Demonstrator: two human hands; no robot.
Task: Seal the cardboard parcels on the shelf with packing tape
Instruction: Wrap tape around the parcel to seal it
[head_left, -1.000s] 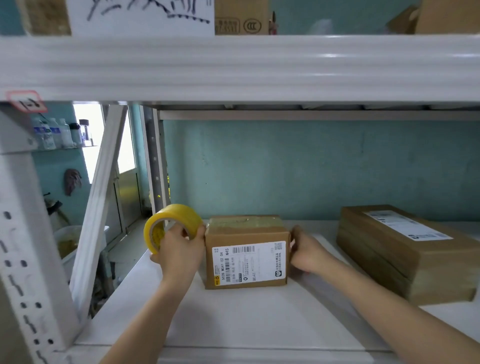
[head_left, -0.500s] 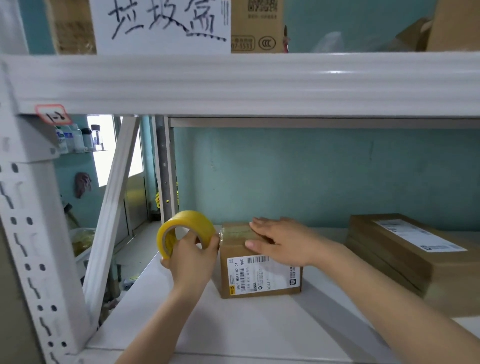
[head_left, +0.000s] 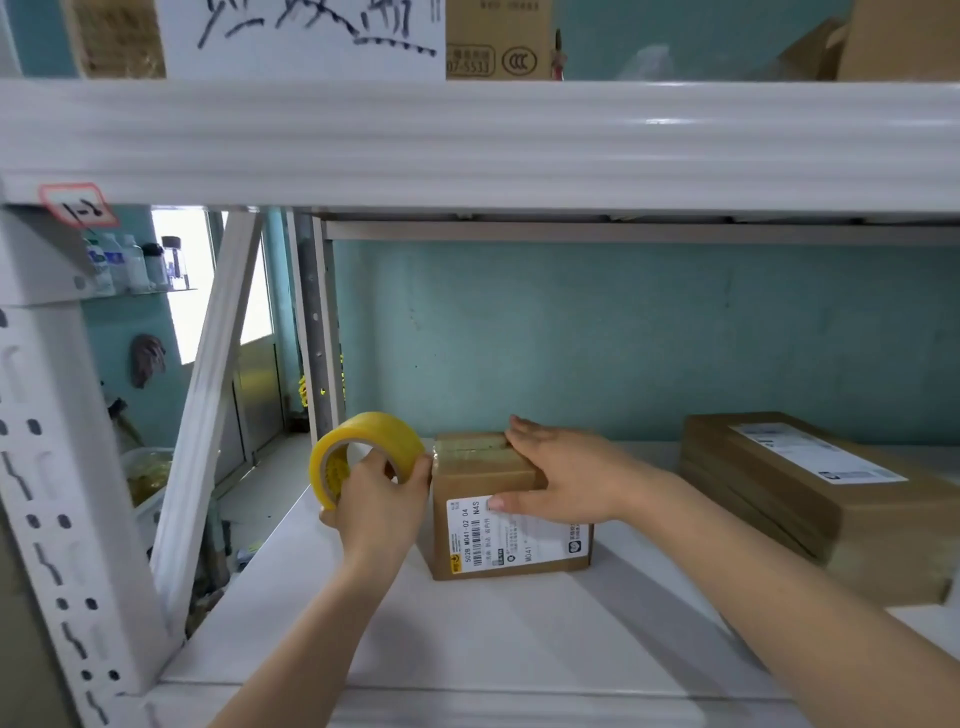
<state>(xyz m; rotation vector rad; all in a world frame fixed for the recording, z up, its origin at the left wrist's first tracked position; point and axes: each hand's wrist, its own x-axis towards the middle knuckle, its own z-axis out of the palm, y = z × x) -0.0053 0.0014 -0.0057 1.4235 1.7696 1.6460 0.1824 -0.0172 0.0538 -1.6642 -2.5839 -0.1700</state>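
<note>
One head-worn view — close, facing forward into the shelf (head_left: 467, 639) bay.

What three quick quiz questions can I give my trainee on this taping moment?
1. True or false: the right hand lies flat on top of the small parcel.
2. What does the left hand grip? A) scissors B) the yellow tape roll C) a marker
3. Fill in: on the shelf, the flat parcel lies to the ___ of the small parcel.
Key: 1 true; 2 B; 3 right.
</note>
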